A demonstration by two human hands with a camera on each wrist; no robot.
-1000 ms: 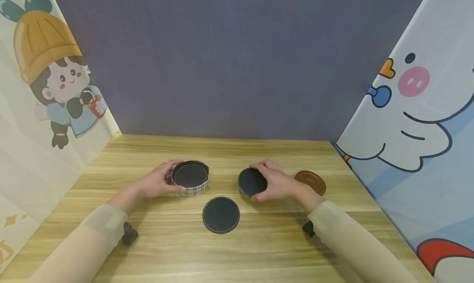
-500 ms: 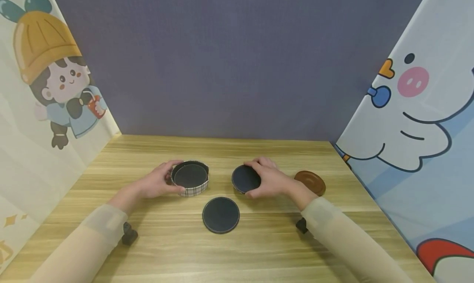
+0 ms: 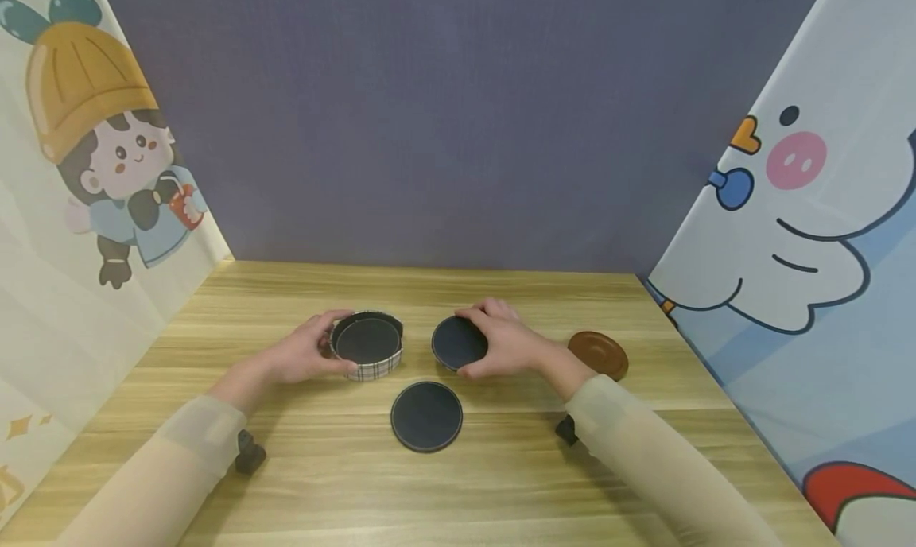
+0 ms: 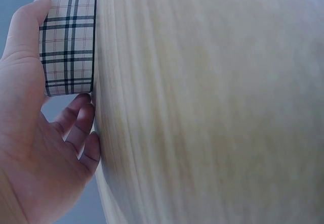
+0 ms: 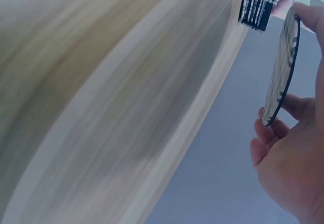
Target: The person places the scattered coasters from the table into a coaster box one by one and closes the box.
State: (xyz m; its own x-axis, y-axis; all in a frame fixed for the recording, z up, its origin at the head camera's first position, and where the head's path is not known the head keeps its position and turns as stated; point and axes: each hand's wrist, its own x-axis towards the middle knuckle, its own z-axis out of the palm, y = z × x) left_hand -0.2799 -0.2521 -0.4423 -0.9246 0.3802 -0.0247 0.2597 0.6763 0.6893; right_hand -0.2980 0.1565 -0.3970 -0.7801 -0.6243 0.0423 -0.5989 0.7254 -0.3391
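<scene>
A round plaid holder (image 3: 368, 345) with a dark disc inside stands on the wooden table (image 3: 501, 467). My left hand (image 3: 308, 352) grips its left side, thumb and fingers curled round the plaid wall (image 4: 68, 37). My right hand (image 3: 501, 342) holds a dark round coaster (image 3: 459, 343) just right of the holder, lifted off the table and tilted; in the right wrist view the coaster (image 5: 281, 72) shows edge-on between thumb and fingers, with the holder (image 5: 259, 4) beyond it. A second dark coaster (image 3: 427, 416) lies flat in front of the holder.
A brown round coaster (image 3: 599, 354) lies on the table to the right of my right hand. Cartoon-printed panels stand at the left (image 3: 86, 173) and right (image 3: 809, 237), and a plain purple wall closes the back.
My right hand has carried the dark coaster to the left, toward the plaid holder. The left hand, the holder and the coaster on the table have stayed put.
</scene>
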